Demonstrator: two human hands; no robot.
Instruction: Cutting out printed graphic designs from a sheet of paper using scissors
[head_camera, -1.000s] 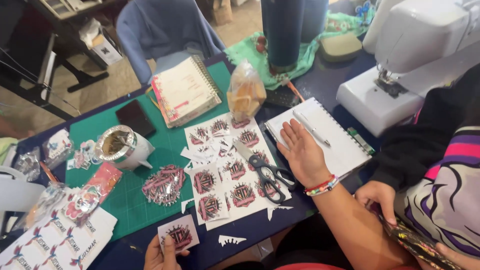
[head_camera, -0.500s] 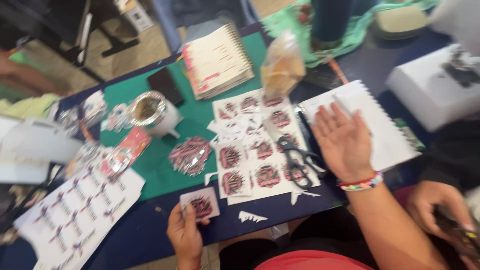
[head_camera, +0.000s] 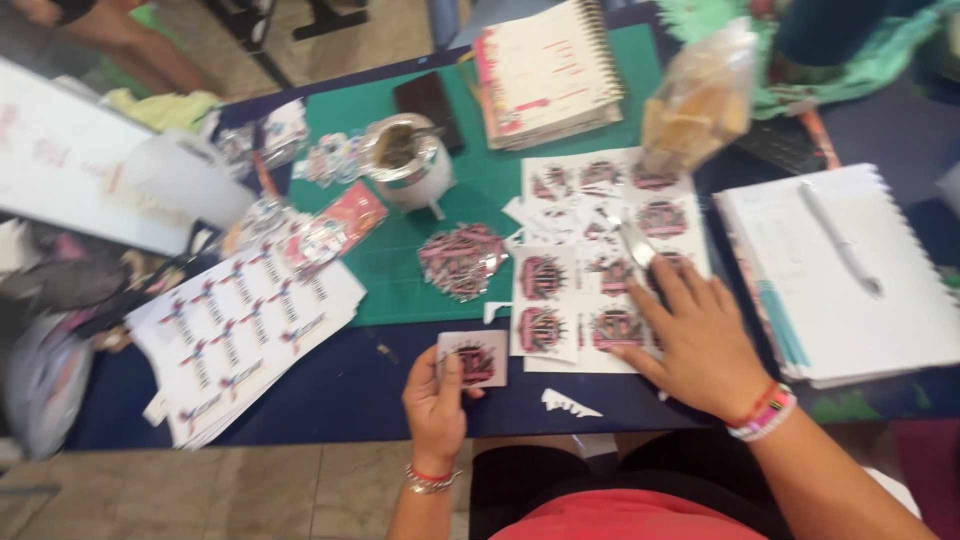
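left hand (head_camera: 434, 400) grip pinching cut sticker (head_camera: 473, 358) (thumb on top), right hand (head_camera: 700, 340) spread on scissors (head_camera: 640, 250)

Single head view, steeply down, close over table (head_camera: 330, 385)

The right hand (head_camera: 700, 345) slid off the open notebook (head_camera: 850, 280) and came down flat on the sticker sheet (head_camera: 600, 260), covering the scissors (head_camera: 640, 248) so only the blade tips showed past its fingers. The left hand (head_camera: 435, 400) rose a little with its cut-out sticker (head_camera: 473, 358), thumb laid across it.
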